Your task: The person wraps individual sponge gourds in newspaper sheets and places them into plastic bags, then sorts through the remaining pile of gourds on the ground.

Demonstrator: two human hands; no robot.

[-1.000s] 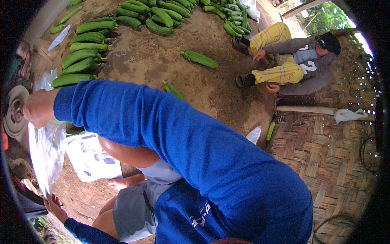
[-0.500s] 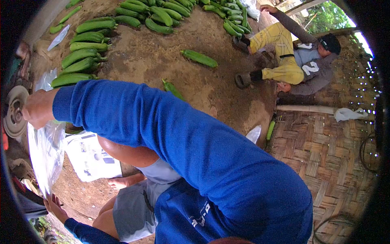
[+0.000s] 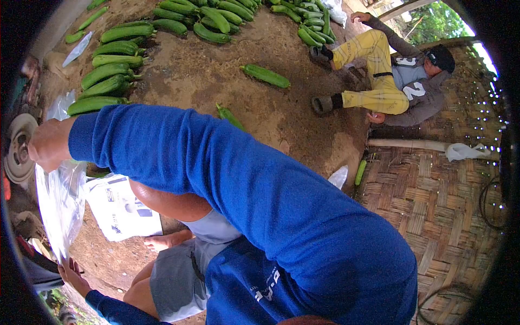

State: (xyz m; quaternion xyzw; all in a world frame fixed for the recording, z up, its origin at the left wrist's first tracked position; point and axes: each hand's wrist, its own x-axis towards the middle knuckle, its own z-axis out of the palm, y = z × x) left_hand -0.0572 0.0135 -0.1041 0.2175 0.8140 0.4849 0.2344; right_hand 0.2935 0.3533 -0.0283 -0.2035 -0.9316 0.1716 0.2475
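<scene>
My right hand (image 3: 51,145), at the end of the large blue sleeve, is closed on one end of a clear plastic bag (image 3: 60,203) at the far left. At the bag's other end, low on the left, my left hand (image 3: 75,277) pinches the plastic. The bag hangs stretched between both hands and looks empty. Beside it a printed white sheet (image 3: 116,211) lies on the ground near my knee. Above my right sleeve runs a row of green cucumber-like vegetables (image 3: 111,85).
More green vegetables (image 3: 216,21) are piled at the top. Single ones (image 3: 265,76) lie on the dirt floor (image 3: 189,76). Another person (image 3: 411,81) sits at the upper right by a woven wall (image 3: 417,200). A round metal disc (image 3: 20,149) is at the left edge.
The seated person's nearer leg has shifted slightly. My hands and the plastic bag have barely moved.
</scene>
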